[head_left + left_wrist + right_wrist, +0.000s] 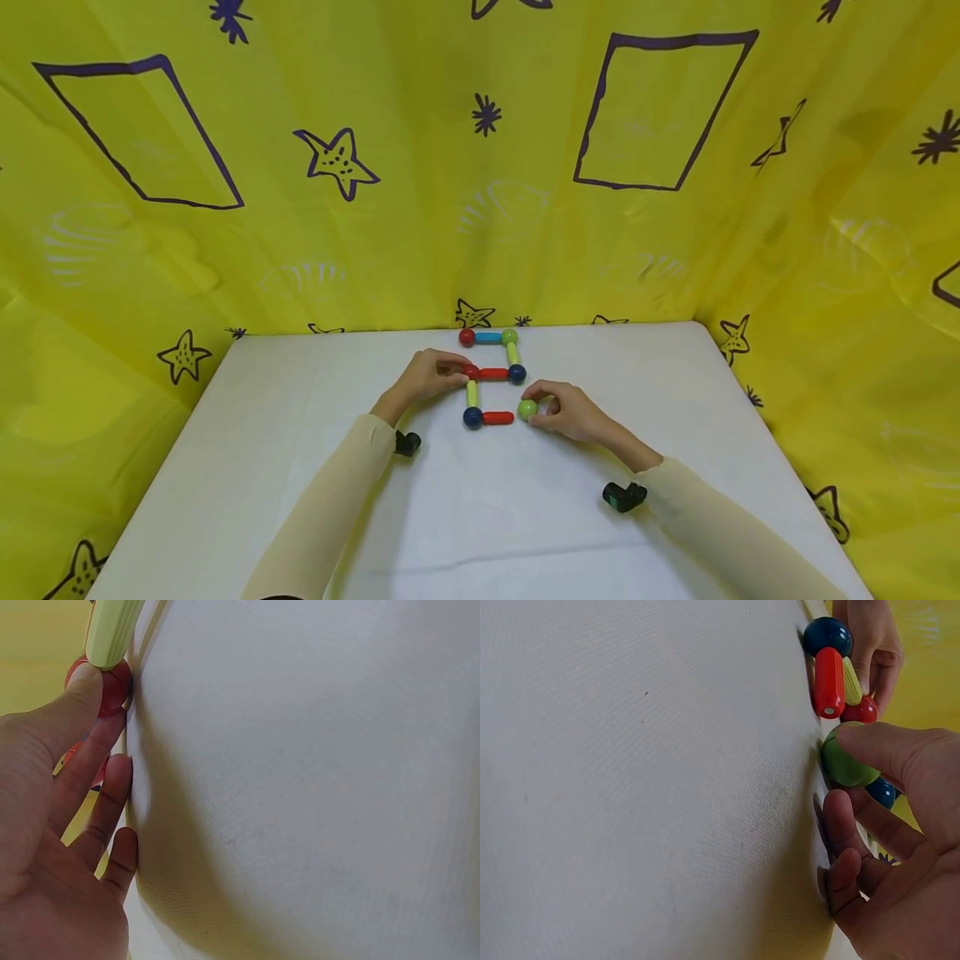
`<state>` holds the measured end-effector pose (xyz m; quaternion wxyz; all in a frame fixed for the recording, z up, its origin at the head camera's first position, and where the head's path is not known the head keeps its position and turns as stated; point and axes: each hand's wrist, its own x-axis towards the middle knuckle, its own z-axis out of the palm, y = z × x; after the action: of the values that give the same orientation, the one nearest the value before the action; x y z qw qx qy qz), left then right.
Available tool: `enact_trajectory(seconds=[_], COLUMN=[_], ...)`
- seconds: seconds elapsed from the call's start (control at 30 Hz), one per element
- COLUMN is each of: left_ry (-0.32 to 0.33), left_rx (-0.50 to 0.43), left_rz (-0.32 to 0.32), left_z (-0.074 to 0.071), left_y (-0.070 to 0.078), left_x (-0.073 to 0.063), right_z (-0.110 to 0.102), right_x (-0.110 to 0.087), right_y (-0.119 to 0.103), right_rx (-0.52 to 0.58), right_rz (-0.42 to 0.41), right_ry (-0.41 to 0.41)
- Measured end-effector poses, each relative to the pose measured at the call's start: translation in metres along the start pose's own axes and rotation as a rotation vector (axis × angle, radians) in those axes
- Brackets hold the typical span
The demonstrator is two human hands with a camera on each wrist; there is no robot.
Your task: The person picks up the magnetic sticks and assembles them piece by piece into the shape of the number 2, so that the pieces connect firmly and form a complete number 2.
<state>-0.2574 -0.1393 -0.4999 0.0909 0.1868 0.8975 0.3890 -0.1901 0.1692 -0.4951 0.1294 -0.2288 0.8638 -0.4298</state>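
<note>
Balls and rods are joined in a zigzag on the white table. My left hand (426, 379) pinches the middle red ball (471, 372) at the left side of the chain. From that ball a red rod (493, 374) runs right, and a yellow-green rod (472, 394) leads down to a dark blue ball (472, 417). A lower red rod (498, 417) sticks out rightward from the blue ball. Between thumb and finger my right hand (572, 412) holds a green ball (849, 759), a small gap away from that rod's free end.
Farther back, the chain continues with another blue ball (517, 373), a yellow-green rod (513, 353), a second green ball (510, 336), a light blue rod (488, 338) and a red ball (467, 337). A yellow patterned curtain (420, 250) borders the table (300, 400) at the back and sides.
</note>
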Motion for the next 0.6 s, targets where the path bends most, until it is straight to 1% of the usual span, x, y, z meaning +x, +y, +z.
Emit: enact_trajectory(seconds=[0.17,0.37,0.6], left_ry=[0.003,-0.001,-0.005], left_rx=[0.0,-0.017,-0.025], left_rz=[0.008,-0.008,-0.012], left_z=[0.0001,0.0001,-0.001], left_y=[-0.0001,0.0031,0.0055], left_x=[0.0005,-0.0003,-0.0016], right_z=[-0.0007,-0.0002,0.0005], right_x=[0.0001,-0.0004,-0.0004], right_y=[0.0006,0.0015,0.0031], right_rx=[-0.011,-0.018,-0.011], right_rz=[-0.004,0.004,-0.027], right_ry=[0.009,0.011,0.011])
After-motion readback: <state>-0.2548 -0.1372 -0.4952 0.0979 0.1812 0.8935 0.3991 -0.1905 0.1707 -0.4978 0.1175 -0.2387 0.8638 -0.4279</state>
